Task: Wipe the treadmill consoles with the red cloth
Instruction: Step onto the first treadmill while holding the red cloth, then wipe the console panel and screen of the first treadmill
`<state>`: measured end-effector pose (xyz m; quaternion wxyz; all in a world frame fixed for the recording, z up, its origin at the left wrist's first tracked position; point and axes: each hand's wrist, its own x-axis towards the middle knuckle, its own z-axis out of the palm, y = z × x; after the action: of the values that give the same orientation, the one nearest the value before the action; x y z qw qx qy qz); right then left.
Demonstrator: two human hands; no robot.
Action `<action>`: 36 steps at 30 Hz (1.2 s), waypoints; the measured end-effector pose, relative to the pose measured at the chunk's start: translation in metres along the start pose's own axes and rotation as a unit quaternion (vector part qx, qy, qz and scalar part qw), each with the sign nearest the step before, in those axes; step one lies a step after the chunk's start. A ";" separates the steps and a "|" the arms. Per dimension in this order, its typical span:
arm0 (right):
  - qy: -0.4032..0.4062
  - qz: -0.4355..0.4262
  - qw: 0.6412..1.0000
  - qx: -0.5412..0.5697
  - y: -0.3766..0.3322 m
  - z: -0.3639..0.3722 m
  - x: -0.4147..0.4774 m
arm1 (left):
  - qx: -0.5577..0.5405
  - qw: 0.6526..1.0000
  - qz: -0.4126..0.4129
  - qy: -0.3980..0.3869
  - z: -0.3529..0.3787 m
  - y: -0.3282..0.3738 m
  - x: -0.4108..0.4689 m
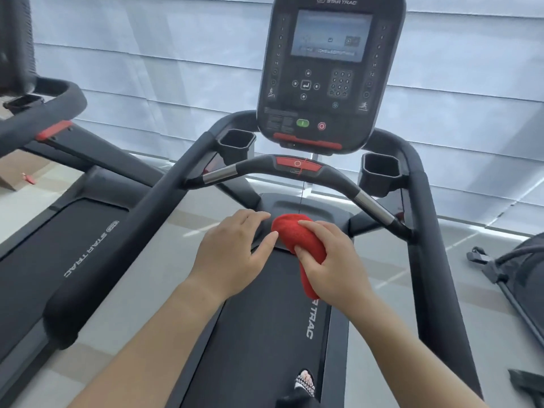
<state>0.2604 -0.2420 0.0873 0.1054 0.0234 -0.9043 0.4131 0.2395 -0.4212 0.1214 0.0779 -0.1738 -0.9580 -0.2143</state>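
My right grip point(332, 260) curls round the red cloth point(287, 231); left grip point(232, 254) spread loose beside it, below the console point(326, 92).

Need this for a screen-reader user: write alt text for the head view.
The right hand grips a bunched red cloth, the open left hand beside it, above a treadmill belt. The console rises ahead, with neither hand on it.

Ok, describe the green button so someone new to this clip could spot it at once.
Start at the tall black console on the middle treadmill. Below its screen and keypad, just above a red strip, two buttons sit side by side. The green button is the left one, an oval; the red button sits to its right.
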 end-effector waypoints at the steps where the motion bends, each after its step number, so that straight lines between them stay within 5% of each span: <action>1: 0.006 0.004 1.000 0.002 0.004 -0.001 0.009 | -0.002 1.000 0.006 0.002 0.003 0.000 0.011; 17: 0.051 -0.026 0.998 0.022 0.071 -0.029 0.242 | 0.029 0.999 0.014 0.012 0.038 -0.013 0.252; 28: 0.064 -0.027 0.998 -0.011 0.075 0.008 0.376 | 0.018 0.999 0.022 0.020 0.036 -0.085 0.384; 36: 0.151 -0.032 0.987 -0.047 0.056 0.030 0.467 | 0.017 0.996 0.081 0.020 0.016 -0.138 0.482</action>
<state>-0.2085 -0.2066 0.1244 0.2550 -0.0158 -0.8953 0.3650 -0.2594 -0.3864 0.1616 0.1167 -0.2450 -0.9427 -0.1942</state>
